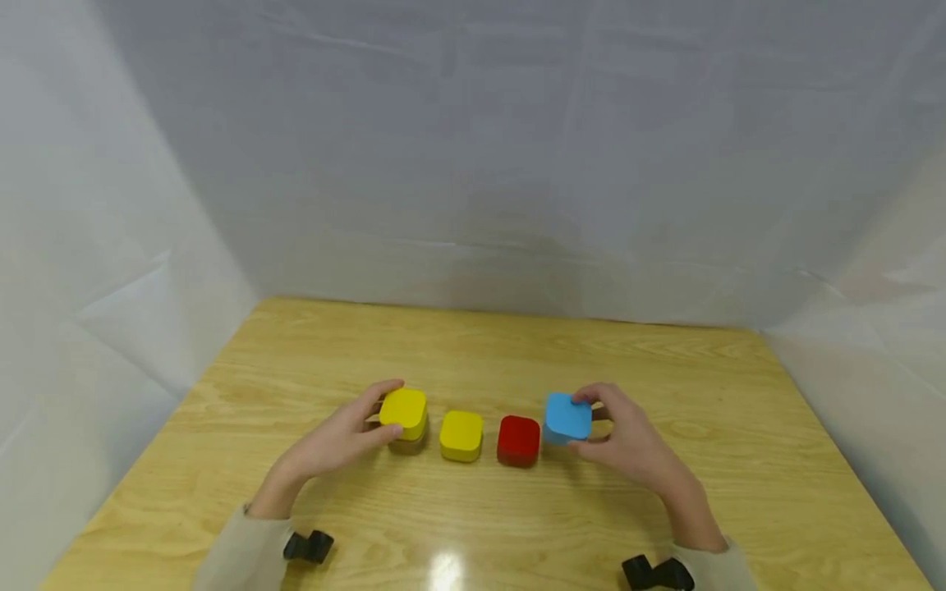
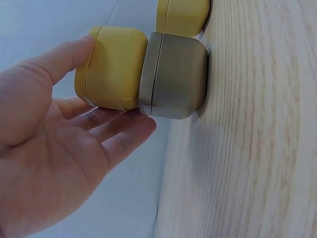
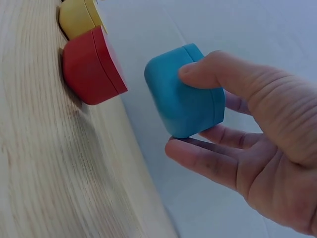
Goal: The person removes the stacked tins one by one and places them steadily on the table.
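Hiding under the yellow box [image 1: 403, 410], a grey box [image 2: 173, 75] barely shows overhead.

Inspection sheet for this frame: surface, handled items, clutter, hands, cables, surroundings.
Surface: wooden table, glare spot near front edge.
Handled items: yellow block stacked on a silver block; blue block lifted off the table.
Clutter: second yellow block and red block in the row between.
Hands: left hand grips the yellow block; right hand grips the blue block.
Cables: nothing seen.
Surroundings: white sheeting on three sides.
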{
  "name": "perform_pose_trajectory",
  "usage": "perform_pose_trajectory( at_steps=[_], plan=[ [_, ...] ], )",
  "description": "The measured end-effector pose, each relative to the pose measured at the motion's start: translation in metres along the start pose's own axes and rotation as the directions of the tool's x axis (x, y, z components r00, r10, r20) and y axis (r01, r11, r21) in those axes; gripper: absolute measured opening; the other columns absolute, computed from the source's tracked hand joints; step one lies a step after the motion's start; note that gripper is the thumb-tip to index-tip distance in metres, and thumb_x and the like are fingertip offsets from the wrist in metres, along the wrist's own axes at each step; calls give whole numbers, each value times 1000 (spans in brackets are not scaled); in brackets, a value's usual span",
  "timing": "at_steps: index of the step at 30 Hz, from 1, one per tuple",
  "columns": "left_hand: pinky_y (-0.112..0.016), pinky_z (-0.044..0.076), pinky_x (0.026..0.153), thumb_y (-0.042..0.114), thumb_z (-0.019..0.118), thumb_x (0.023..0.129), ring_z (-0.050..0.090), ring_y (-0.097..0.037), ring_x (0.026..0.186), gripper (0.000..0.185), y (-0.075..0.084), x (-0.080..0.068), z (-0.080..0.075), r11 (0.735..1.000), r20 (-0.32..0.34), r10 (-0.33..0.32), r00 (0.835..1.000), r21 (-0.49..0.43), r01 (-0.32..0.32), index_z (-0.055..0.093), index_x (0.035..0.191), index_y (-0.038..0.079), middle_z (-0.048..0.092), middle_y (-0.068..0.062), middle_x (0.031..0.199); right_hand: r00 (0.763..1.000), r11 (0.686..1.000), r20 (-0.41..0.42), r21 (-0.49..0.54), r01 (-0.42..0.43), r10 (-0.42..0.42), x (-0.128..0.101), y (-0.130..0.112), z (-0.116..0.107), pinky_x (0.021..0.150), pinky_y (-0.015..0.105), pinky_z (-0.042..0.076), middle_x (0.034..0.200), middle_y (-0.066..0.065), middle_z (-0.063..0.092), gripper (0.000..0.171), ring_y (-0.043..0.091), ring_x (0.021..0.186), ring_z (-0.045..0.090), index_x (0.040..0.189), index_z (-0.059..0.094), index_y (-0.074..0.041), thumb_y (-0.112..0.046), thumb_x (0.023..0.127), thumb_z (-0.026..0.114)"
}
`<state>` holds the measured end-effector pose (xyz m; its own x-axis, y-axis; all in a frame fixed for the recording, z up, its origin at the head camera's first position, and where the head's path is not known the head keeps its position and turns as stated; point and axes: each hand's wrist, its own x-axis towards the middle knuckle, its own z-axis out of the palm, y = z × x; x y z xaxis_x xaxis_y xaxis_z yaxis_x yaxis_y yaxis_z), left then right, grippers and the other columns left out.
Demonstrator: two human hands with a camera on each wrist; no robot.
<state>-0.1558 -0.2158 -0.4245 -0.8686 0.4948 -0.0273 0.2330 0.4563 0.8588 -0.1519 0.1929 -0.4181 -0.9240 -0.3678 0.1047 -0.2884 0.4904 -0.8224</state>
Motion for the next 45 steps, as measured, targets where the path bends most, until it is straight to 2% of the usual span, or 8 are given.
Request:
perform_pose_trajectory(
  at_steps=[4, 8, 13, 22, 31, 38, 45],
  plan=[
    [-46, 46, 105, 32, 57, 102, 43, -39, 137, 70, 0, -1, 2, 1000, 0, -1, 1000, -8, 1, 20, 156, 5, 36, -21, 153, 999, 1000, 30, -12, -26, 26, -2, 2, -4, 73, 27, 59, 127, 19, 50, 64, 36, 108, 57, 136, 48, -2, -5, 82, 80],
    [-48, 46, 105, 32, 58, 102, 43, -40, 136, 71, 0, -1, 2, 1000, -7, -2, 1000, -6, 2, 20, 156, 6, 36, -21, 153, 998, 998, 52, -37, -45, 47, -2, 3, -6, 73, 26, 59, 126, 19, 50, 70, 36, 109, 57, 141, 46, 0, -8, 81, 81],
    [-50, 44, 106, 32, 58, 102, 42, -41, 136, 71, 0, -1, 0, 1000, -12, 2, 1000, 1, -2, 20, 156, 5, 35, -22, 154, 993, 993, 80, -89, -74, 81, -1, 5, -6, 76, 28, 59, 125, 19, 51, 66, 35, 109, 58, 137, 51, 2, -10, 80, 83],
    [-52, 43, 107, 31, 58, 102, 41, -40, 137, 71, 2, -1, -1, 1000, -14, -2, 1000, -1, 2, 20, 156, 5, 34, -21, 154, 985, 979, 98, -162, -124, 141, 1, 11, -4, 90, 46, 55, 124, 16, 54, 64, 35, 110, 58, 132, 55, 1, -11, 77, 85],
    [-52, 44, 106, 31, 58, 102, 42, -41, 137, 71, 1, -1, 0, 1000, -11, -4, 1000, -9, 4, 20, 156, 6, 33, -21, 155, 985, 978, 98, -168, -124, 142, 5, 19, 2, 93, 48, 53, 123, 16, 54, 62, 37, 113, 58, 130, 55, 1, -5, 76, 85],
    [-51, 44, 106, 32, 59, 101, 41, -41, 137, 71, 0, -1, 0, 1000, -15, -6, 1000, -4, 5, 21, 156, 6, 34, -21, 154, 984, 981, 120, -158, -114, 133, 5, 23, 3, 92, 49, 53, 126, 18, 55, 64, 37, 112, 58, 130, 55, 2, -6, 74, 86],
    [-52, 44, 106, 32, 58, 102, 41, -42, 137, 71, -1, -2, 1, 1000, -16, -1, 1000, 7, 1, 21, 156, 4, 33, -22, 155, 974, 980, 150, -134, -148, 168, 6, 26, 5, 94, 51, 52, 130, 17, 55, 65, 35, 115, 57, 131, 54, 0, -8, 75, 86]
  ],
)
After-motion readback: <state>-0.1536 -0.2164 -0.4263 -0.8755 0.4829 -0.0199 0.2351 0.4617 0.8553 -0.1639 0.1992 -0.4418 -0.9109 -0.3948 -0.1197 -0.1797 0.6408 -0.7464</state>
